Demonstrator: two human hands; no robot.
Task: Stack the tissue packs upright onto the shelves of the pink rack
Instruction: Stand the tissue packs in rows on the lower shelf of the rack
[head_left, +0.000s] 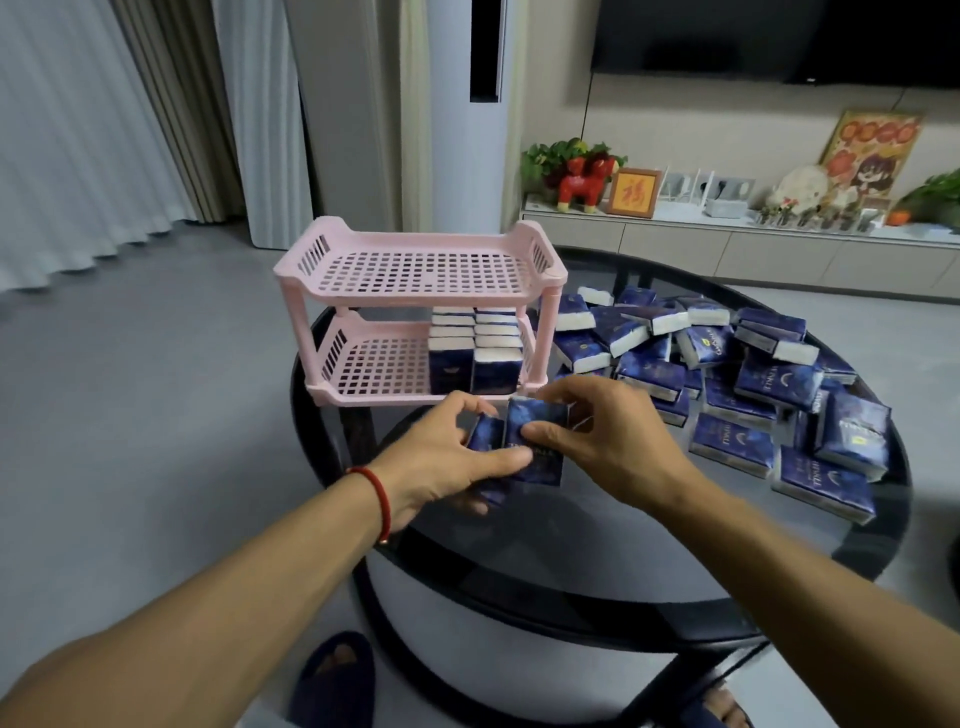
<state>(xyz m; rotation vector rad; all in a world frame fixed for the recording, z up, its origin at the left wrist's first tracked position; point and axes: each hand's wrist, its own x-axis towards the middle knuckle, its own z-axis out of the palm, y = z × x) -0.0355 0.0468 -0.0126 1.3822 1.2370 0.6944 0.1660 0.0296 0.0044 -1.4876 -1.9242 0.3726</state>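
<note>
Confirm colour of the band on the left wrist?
Red. A thin red band sits just behind the left hand, clearest in the head view.

Both my forearms reach forward from the lower corners and converge at centre frame. My left hand (447, 457), a red cord bracelet (375, 499) on its wrist, has its thumb laid flat across the near face of the tissue packs (535, 441) and its fingers curled over the top. My right hand (602, 436) pinches the same packs, thumb in front, fingers bent behind.
</note>
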